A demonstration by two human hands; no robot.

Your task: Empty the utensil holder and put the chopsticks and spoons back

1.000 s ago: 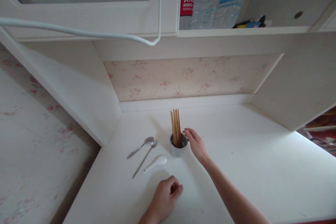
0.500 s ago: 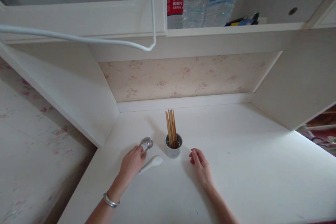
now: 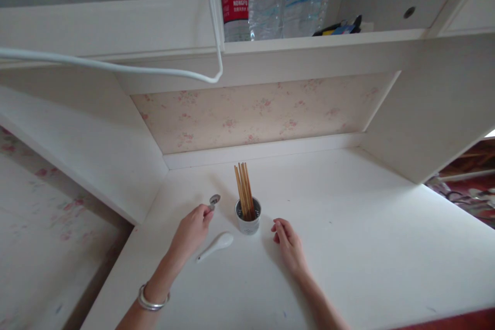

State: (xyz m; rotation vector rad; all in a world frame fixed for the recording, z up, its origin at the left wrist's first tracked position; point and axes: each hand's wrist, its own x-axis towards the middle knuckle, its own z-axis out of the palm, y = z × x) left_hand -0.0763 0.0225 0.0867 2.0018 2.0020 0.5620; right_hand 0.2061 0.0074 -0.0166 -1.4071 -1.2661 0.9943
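Observation:
My left hand (image 3: 193,228) is closed on a metal spoon (image 3: 215,199), with the spoon's bowl sticking out past the fingertips. Whether a second metal spoon lies against it, I cannot tell. Just below and right of that hand, a white soup spoon (image 3: 220,242) rests on the table. A metal holder (image 3: 248,225) with round holes stands between my hands, and several wooden chopsticks (image 3: 243,188) lean upright in it. Right of the holder, my right hand (image 3: 288,240) rests with its fingers loosely curled, holding nothing.
The white tabletop (image 3: 348,216) runs back to a wall panel (image 3: 240,118) with floral paper. Overhead, a shelf (image 3: 270,46) carries plastic water bottles (image 3: 266,0). A white cable (image 3: 154,69) hangs across the upper left.
Two spoon bowls showed at my left hand before; now one shows, and the hand has turned slightly. The view has shifted a little. My right hand keeps its place by the holder.

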